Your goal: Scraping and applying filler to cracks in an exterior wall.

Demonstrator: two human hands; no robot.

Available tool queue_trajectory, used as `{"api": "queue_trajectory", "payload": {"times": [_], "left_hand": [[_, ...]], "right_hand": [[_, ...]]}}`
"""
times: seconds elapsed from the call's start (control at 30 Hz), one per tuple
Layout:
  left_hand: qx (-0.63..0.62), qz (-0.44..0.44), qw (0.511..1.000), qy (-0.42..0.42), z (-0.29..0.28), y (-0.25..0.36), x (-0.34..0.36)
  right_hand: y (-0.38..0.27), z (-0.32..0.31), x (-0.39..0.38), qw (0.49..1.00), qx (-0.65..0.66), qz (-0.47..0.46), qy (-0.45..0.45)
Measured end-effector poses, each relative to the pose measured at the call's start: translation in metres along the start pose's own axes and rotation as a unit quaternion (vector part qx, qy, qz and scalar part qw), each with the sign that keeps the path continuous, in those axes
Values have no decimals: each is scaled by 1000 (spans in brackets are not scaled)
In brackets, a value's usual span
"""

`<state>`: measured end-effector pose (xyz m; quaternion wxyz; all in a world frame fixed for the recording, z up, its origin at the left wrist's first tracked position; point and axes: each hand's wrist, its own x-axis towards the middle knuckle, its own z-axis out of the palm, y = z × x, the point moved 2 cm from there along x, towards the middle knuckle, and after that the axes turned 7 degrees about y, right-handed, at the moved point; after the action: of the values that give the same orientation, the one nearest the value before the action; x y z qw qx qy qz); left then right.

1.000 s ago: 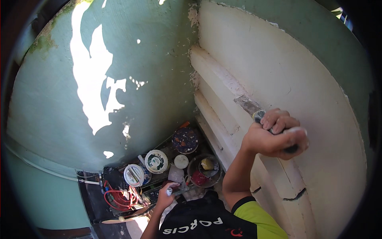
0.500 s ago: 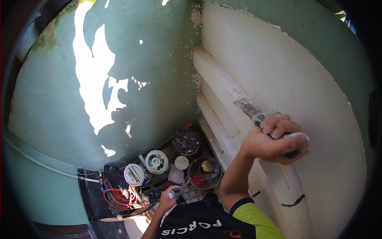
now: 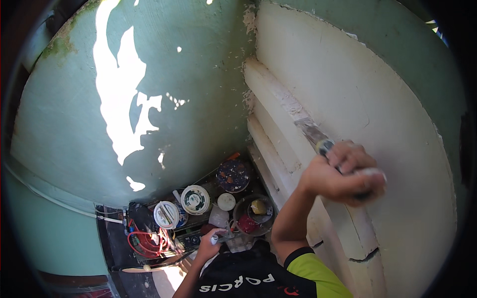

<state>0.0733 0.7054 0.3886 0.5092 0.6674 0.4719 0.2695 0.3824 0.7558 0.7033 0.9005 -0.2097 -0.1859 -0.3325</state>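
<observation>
In the head view, the right hand (image 3: 348,174) is closed around the handle of a scraper (image 3: 310,130), whose blade lies on a pale moulding (image 3: 278,92) along the cream wall (image 3: 343,74). The left hand (image 3: 206,245) is curled around a pale-ended object (image 3: 214,239), mostly hidden, near 2 white-topped buckets (image 3: 195,200).

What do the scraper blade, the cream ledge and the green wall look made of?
Scraper blade: probably metal, thin, flat, dull under smears. Cream ledge: likely painted plaster or concrete, matte, jaggedly cracked. Green wall: seemingly painted masonry, dull, flaking along one edge.
</observation>
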Motion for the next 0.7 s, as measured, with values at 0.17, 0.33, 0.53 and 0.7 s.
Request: {"api": "queue_trajectory", "payload": {"times": [0.17,0.33,0.53,0.7], "left_hand": [[-8,-2,1000,16,5,4,-5],[-20,9,999,28,0,1,-2],[-8,-1,999,38,-3,-3,-3],[-8,-2,999,46,-4,4,2]], "right_hand": [[44,-23,-17,959,-239,-142,-53],[14,1,-10,999,23,-17,-24],[11,16,-11,992,120,19,21],[39,24,-20,990,-65,-102,-76]]}}
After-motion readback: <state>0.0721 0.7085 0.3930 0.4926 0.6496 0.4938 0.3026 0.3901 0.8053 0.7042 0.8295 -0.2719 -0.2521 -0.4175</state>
